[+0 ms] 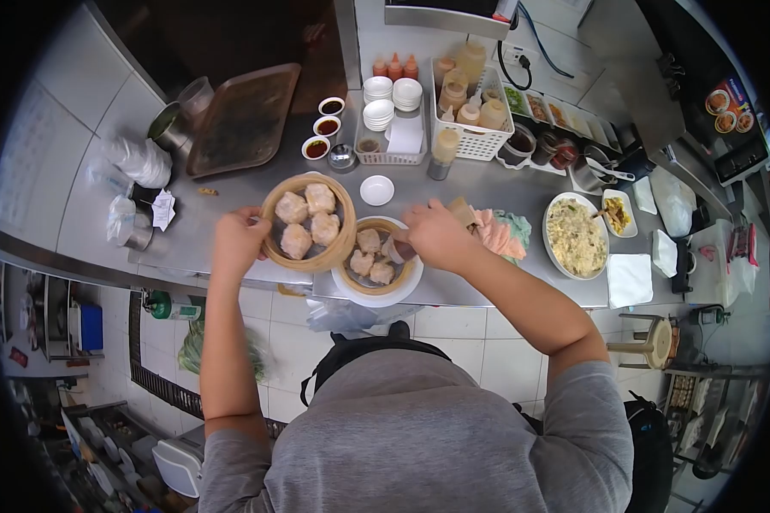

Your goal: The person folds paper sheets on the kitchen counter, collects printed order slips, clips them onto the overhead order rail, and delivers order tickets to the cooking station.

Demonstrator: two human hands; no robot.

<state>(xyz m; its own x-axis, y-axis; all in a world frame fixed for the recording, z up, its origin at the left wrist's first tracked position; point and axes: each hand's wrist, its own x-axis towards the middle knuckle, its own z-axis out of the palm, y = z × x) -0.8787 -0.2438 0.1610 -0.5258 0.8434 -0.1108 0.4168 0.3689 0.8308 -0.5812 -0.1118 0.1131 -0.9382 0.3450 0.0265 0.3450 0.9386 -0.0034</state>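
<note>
One head-worn view, wide, dark round the edges, facing forward and steeply down. Left hand (241, 232) and right hand (436, 238) both inside it; counter (188, 231) runs beyond them, floor (453, 323) and wearer's shirt (411, 427) nearer side, shirt closest.

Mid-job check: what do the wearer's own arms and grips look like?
The bare, ungloved left grip and bare, ungloved right grip show no watch or bracelet. The person wears a short, plain grey fabric left sleeve and a matching right sleeve; no cables or markings stand out.
</note>
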